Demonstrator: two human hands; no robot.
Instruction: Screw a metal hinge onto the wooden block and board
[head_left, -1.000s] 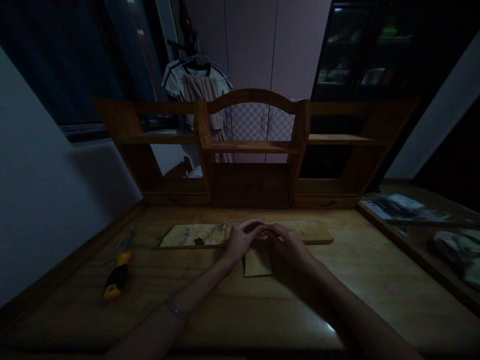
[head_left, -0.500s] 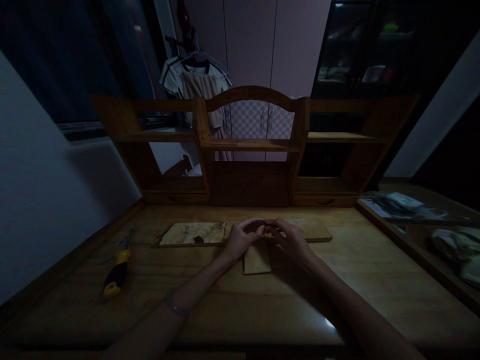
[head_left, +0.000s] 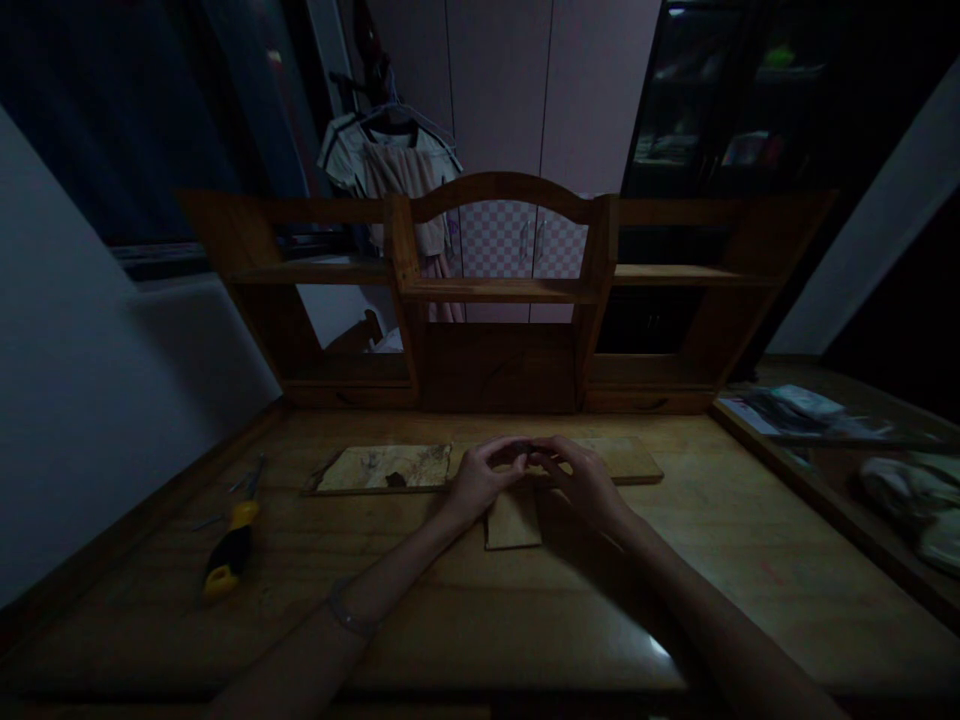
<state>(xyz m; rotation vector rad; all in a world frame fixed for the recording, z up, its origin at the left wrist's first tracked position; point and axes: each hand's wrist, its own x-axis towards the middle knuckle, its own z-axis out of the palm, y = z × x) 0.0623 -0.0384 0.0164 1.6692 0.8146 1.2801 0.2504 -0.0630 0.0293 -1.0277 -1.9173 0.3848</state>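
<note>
My left hand (head_left: 486,478) and my right hand (head_left: 576,474) meet over the middle of a long wooden board (head_left: 630,460). Their fingertips pinch together around something small and dark that I cannot make out. The board lies crosswise on the desk, and its left part has a pale, torn, stained surface (head_left: 382,467). Under my hands, a short wooden piece (head_left: 514,522) points toward me; its far end is hidden by my fingers. A yellow and black screwdriver (head_left: 231,545) lies at the left, with a few thin metal pieces, perhaps screws, beside its shaft.
A wooden shelf unit (head_left: 502,290) stands along the back edge of the desk (head_left: 420,620). Past a raised edge at the right lie papers (head_left: 802,405) and a crumpled pale cloth-like thing (head_left: 907,500). A wall (head_left: 142,400) borders the left side.
Both hands stay in nearly the same place, fingertips still together. The view has shifted very slightly; the boards and screwdriver rest as before.
</note>
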